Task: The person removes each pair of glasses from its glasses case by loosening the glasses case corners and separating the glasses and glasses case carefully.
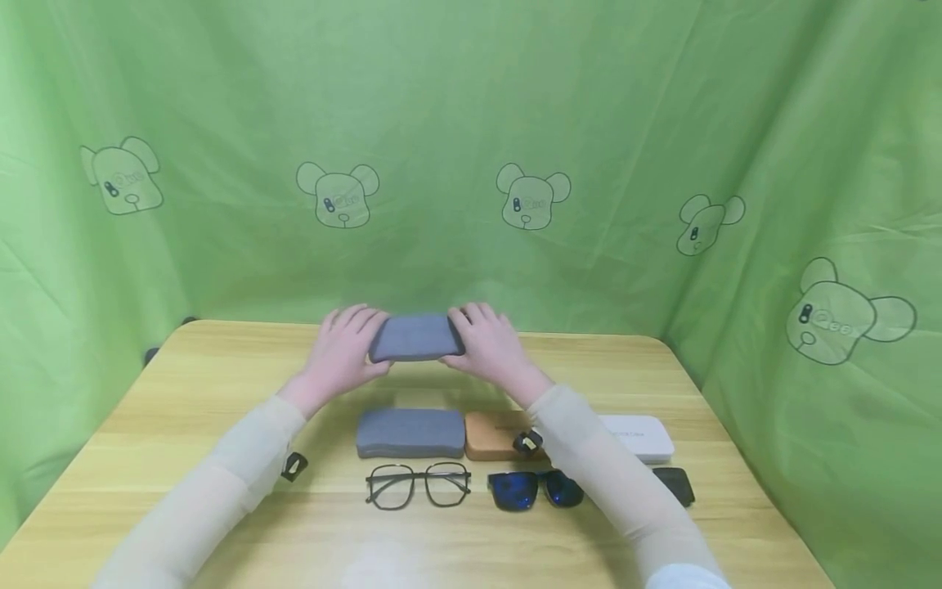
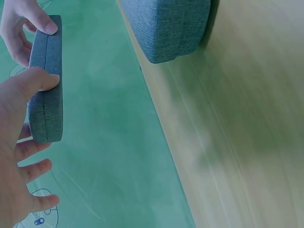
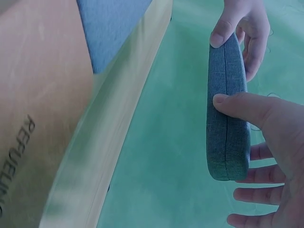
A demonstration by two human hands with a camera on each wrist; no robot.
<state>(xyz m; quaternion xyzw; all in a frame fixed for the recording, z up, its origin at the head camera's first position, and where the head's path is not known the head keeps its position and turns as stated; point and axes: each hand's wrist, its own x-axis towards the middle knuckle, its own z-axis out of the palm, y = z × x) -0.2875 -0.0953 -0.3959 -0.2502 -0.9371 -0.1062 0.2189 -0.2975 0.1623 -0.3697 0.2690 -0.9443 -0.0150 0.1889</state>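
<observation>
Both hands hold a grey-blue fabric glasses case (image 1: 417,337) above the far part of the table. My left hand (image 1: 342,352) grips its left end and my right hand (image 1: 491,348) its right end. In the left wrist view, the thumb presses the edge of the case (image 2: 46,104), with fingers behind. The right wrist view shows the case closed along its seam, the right thumb (image 3: 240,105) on that edge. A second grey-blue glasses case (image 1: 410,433) lies on the table below, nearer me.
Beside the lower case lie a brown case (image 1: 487,435) and a white case (image 1: 642,438), partly behind my right arm. In front are black-framed eyeglasses (image 1: 419,474), blue-lensed sunglasses (image 1: 513,492) and a dark lens (image 1: 675,486). Green curtain (image 1: 441,123) encloses the wooden table (image 1: 221,368).
</observation>
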